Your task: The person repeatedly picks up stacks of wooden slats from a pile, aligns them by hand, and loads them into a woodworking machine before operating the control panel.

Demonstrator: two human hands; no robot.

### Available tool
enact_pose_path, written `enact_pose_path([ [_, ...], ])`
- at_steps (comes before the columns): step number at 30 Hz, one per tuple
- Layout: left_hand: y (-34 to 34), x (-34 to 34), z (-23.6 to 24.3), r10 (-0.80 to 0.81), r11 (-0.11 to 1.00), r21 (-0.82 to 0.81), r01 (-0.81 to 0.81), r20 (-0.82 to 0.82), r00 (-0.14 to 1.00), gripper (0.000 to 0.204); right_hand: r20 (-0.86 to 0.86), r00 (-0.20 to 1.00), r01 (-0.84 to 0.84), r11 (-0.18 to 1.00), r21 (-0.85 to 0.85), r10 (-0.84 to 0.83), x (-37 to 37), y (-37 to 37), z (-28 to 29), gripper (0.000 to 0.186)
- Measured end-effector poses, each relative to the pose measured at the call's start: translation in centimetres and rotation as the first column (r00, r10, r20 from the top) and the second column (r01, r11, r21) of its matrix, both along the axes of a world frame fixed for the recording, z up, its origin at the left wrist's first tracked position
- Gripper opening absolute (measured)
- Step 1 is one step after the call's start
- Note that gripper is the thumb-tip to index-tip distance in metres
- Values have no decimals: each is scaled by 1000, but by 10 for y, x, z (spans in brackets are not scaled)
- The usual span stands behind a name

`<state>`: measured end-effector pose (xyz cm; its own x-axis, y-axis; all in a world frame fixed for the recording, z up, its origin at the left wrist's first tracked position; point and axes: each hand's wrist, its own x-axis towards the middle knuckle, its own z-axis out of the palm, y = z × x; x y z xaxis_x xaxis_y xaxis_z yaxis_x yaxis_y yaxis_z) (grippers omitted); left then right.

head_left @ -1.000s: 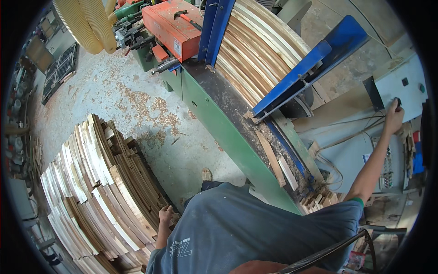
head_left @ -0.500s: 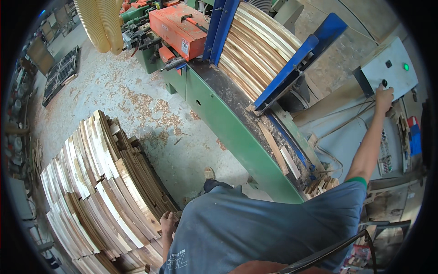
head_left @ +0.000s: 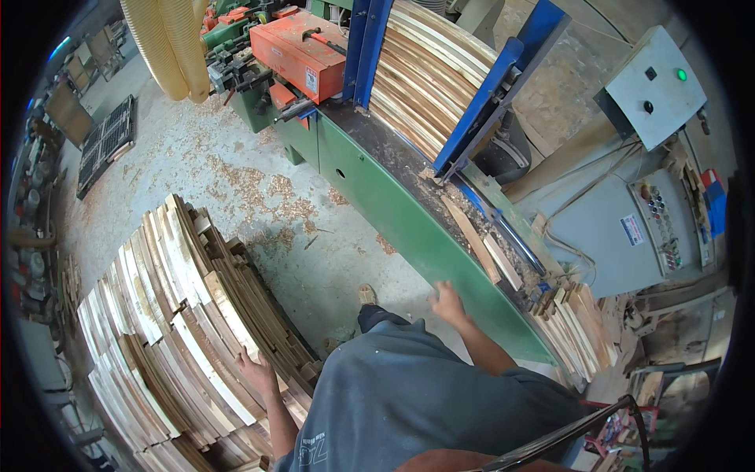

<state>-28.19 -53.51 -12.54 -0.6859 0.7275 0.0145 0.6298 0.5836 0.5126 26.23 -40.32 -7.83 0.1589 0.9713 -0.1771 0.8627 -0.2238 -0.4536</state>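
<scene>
Stood on grey floor (head_left: 334,271) strewn with shavings (head_left: 275,186), hemmed in by stack (head_left: 161,275) of planks at left, green bench (head_left: 385,224) ahead and right! Had left hand (head_left: 258,373) low over the stack, fingers loose, could not tell whether touching; held right hand (head_left: 450,304) near the bench, fingers spread and released. Spotted two strips (head_left: 472,240) on the bench, boards (head_left: 429,75) piled between blue guides (head_left: 478,110), hammer (head_left: 316,35) atop orange box (head_left: 287,59), panel (head_left: 676,98) lit green!

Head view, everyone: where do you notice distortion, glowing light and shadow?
In the head view, the stacked boards look bowed and the corners go black; in the head view, a green lamp glows on the control box; in the head view, the floor darkens beside those boards.
</scene>
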Motion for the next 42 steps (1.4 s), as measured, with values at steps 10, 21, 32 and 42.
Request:
enact_pose_path([
  [10, -37, -4, -30, 108, 938, -327, -116, -42, 993, 62, 6, 1000, 16, 954, -301, -15, 43, -76, -93, 47],
  [21, -51, 1, -39, 90, 943, -326, -70, 45, 995, 62, -33, 998, 41, 954, -298, -53, 44, -77, -152, 53],
  [32, -51, 7, -33, 57, 883, -457, -109, -125, 990, 74, -19, 998, 49, 943, -329, -58, 26, -63, -137, 52],
  [42, -53, 2, -35, 71, 868, -487, -100, -77, 995, 95, -90, 994, 35, 942, -334, -68, 54, -78, -163, 51],
])
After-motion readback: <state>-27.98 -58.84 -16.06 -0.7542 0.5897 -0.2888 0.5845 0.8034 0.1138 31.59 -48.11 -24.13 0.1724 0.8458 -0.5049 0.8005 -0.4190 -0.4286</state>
